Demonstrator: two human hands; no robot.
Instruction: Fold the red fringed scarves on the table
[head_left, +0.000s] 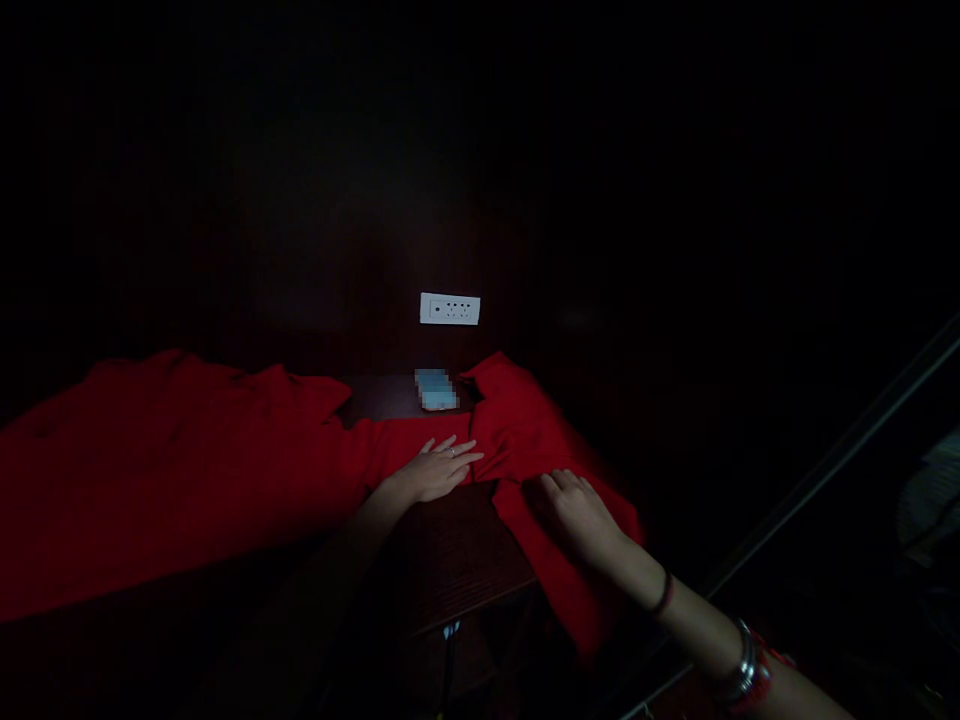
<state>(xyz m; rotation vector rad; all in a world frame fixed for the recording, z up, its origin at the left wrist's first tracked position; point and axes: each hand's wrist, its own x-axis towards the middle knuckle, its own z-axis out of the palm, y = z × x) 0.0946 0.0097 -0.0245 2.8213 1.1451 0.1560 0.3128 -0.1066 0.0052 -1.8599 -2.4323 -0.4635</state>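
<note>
Red cloth (187, 470) fills the scene, a big sheet spreading far out to the left of the left hand, running under both hands and spilling off the table edge below the right hand. It's rumpled along its far side, and a bunched part rises just beyond the right hand.

Under it, a dark wooden table (450, 550) shows bare between the two forearms and again beyond the left hand's fingertips (the room is very dark, so little else can be made out).

Left hand (435, 468) lies flat and open, palm down, fingers together and pointing right, pressing on the narrow middle strip of cloth. Right hand (581, 515) sits just beside it, a small gap apart, on the folded part; its fingers are bent with the tips on the fabric, and I can't tell whether they pinch it or only press.

Up on the wall beyond the left hand, a white socket strip (449, 309). Nearer, on the bare table just past the left fingertips, a small pale blue object (436, 389), blurred.

On the right wrist, a silver bangle (742, 668) and a thin dark band (663, 595). A ring (453, 452) glints on the left hand.
</note>
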